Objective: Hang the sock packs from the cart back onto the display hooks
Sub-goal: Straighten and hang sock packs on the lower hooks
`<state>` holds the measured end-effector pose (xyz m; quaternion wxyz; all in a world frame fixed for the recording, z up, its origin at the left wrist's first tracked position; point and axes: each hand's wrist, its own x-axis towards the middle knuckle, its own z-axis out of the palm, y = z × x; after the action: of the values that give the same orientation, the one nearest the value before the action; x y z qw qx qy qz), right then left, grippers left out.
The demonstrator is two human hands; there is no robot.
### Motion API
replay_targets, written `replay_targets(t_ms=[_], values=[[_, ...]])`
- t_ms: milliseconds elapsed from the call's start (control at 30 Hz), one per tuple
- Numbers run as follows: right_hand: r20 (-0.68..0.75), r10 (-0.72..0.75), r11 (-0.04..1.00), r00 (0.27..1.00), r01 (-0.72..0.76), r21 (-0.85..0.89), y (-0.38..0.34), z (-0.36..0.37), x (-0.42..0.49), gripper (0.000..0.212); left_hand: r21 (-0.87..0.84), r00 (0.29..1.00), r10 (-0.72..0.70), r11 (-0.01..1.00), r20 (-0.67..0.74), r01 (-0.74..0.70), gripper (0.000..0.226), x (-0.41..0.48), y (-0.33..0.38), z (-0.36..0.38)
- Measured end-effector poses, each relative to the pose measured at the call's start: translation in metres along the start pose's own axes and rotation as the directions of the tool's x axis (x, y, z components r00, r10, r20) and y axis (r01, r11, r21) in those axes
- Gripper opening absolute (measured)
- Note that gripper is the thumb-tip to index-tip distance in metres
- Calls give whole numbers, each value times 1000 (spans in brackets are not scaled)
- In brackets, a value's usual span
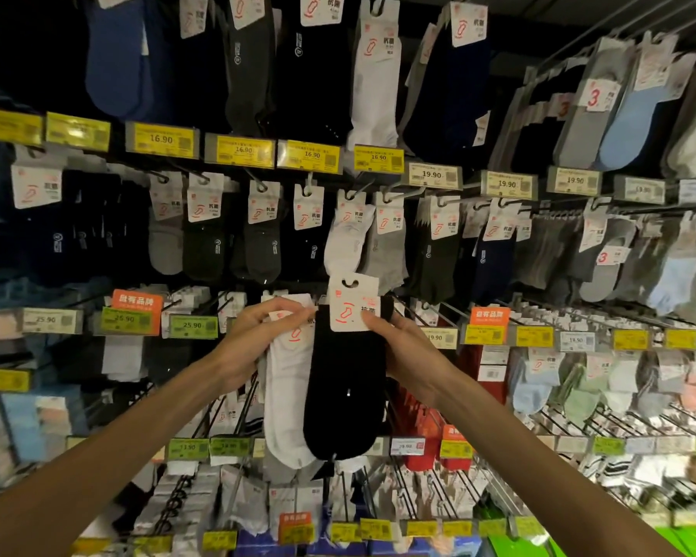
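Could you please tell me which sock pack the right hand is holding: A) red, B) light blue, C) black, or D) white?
C: the right hand pinches the header card of the black sock pack, while the left hand holds the white sock pack.

Yellow price tags (161,138) across upper row, white price tags (431,175) toward right edge; orange promo signs (136,301) one row down.

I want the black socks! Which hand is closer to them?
Right. The right hand pinches the black sock pack at its card's right edge. The left hand grips the white sock pack just beside it, on its left.
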<state>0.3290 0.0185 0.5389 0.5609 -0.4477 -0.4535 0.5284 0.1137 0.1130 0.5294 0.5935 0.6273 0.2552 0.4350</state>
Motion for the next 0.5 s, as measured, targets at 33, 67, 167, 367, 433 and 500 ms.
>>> replay_targets(t_ms=[33, 67, 167, 367, 433, 500], values=[[-35, -4, 1000, 999, 5, 23, 2, -3, -1, 33, 18, 1000, -4, 1000, -21, 4, 42, 1, -1, -4], [-69, -10, 999, 998, 12, 40, 4, -5, -2, 32, 31, 999, -11, 999, -35, 12, 35, 3, -1, -8], [-149, -25, 999, 989, 30, 34, 11, -15, -4, 33, 67, 998, -30, 997, -60, 34, 25, 9, 1, -16], [-191, 3, 1000, 982, 2, 25, 30, -28, -6, 36, 170, 1000, -7, 985, -20, 10, 16, 13, -7, -9], [-190, 2, 1000, 982, 0, 8, 35, -32, -5, 35, 192, 1000, -11, 981, -25, 16, 20, 12, -14, -7], [-186, 9, 1000, 982, -9, 1, 38, -35, -4, 34, 182, 999, -32, 983, -24, 36, 25, 10, -20, -6]])
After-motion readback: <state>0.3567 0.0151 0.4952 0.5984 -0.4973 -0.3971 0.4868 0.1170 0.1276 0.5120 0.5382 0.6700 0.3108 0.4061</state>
